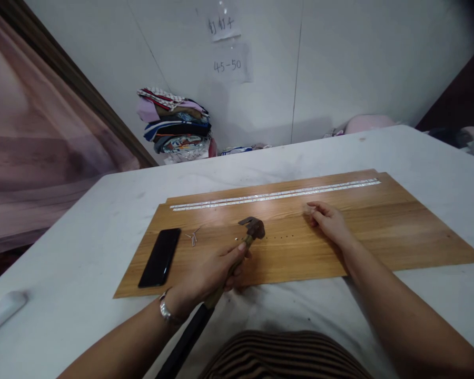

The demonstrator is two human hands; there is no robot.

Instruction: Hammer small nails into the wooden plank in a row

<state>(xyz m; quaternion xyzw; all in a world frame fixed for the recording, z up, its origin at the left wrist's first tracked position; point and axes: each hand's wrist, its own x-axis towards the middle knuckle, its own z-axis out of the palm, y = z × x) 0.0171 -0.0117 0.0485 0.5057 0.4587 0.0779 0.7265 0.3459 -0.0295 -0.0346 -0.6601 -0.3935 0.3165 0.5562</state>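
Note:
My left hand (225, 266) is wrapped round the upper handle of a claw hammer (256, 228), close below its metal head. The dark grip of the hammer slants down toward my body. Over the wooden board (379, 226), my right hand (327, 218) is closed in a pinch; what its fingertips hold is too small and pale to make out. A row of small dark nail heads or holes (281, 237) runs along the board between the hammer head and my right hand. Several loose nails (193, 238) lie on the board at the left.
A black phone (160, 258) rests on the board's left end. Two pale marked strips (276, 195) run along its far side. The board lies on a white-covered table (71, 252). Folded clothes (177, 123) are stacked by the wall, and a white object (3, 313) sits at far left.

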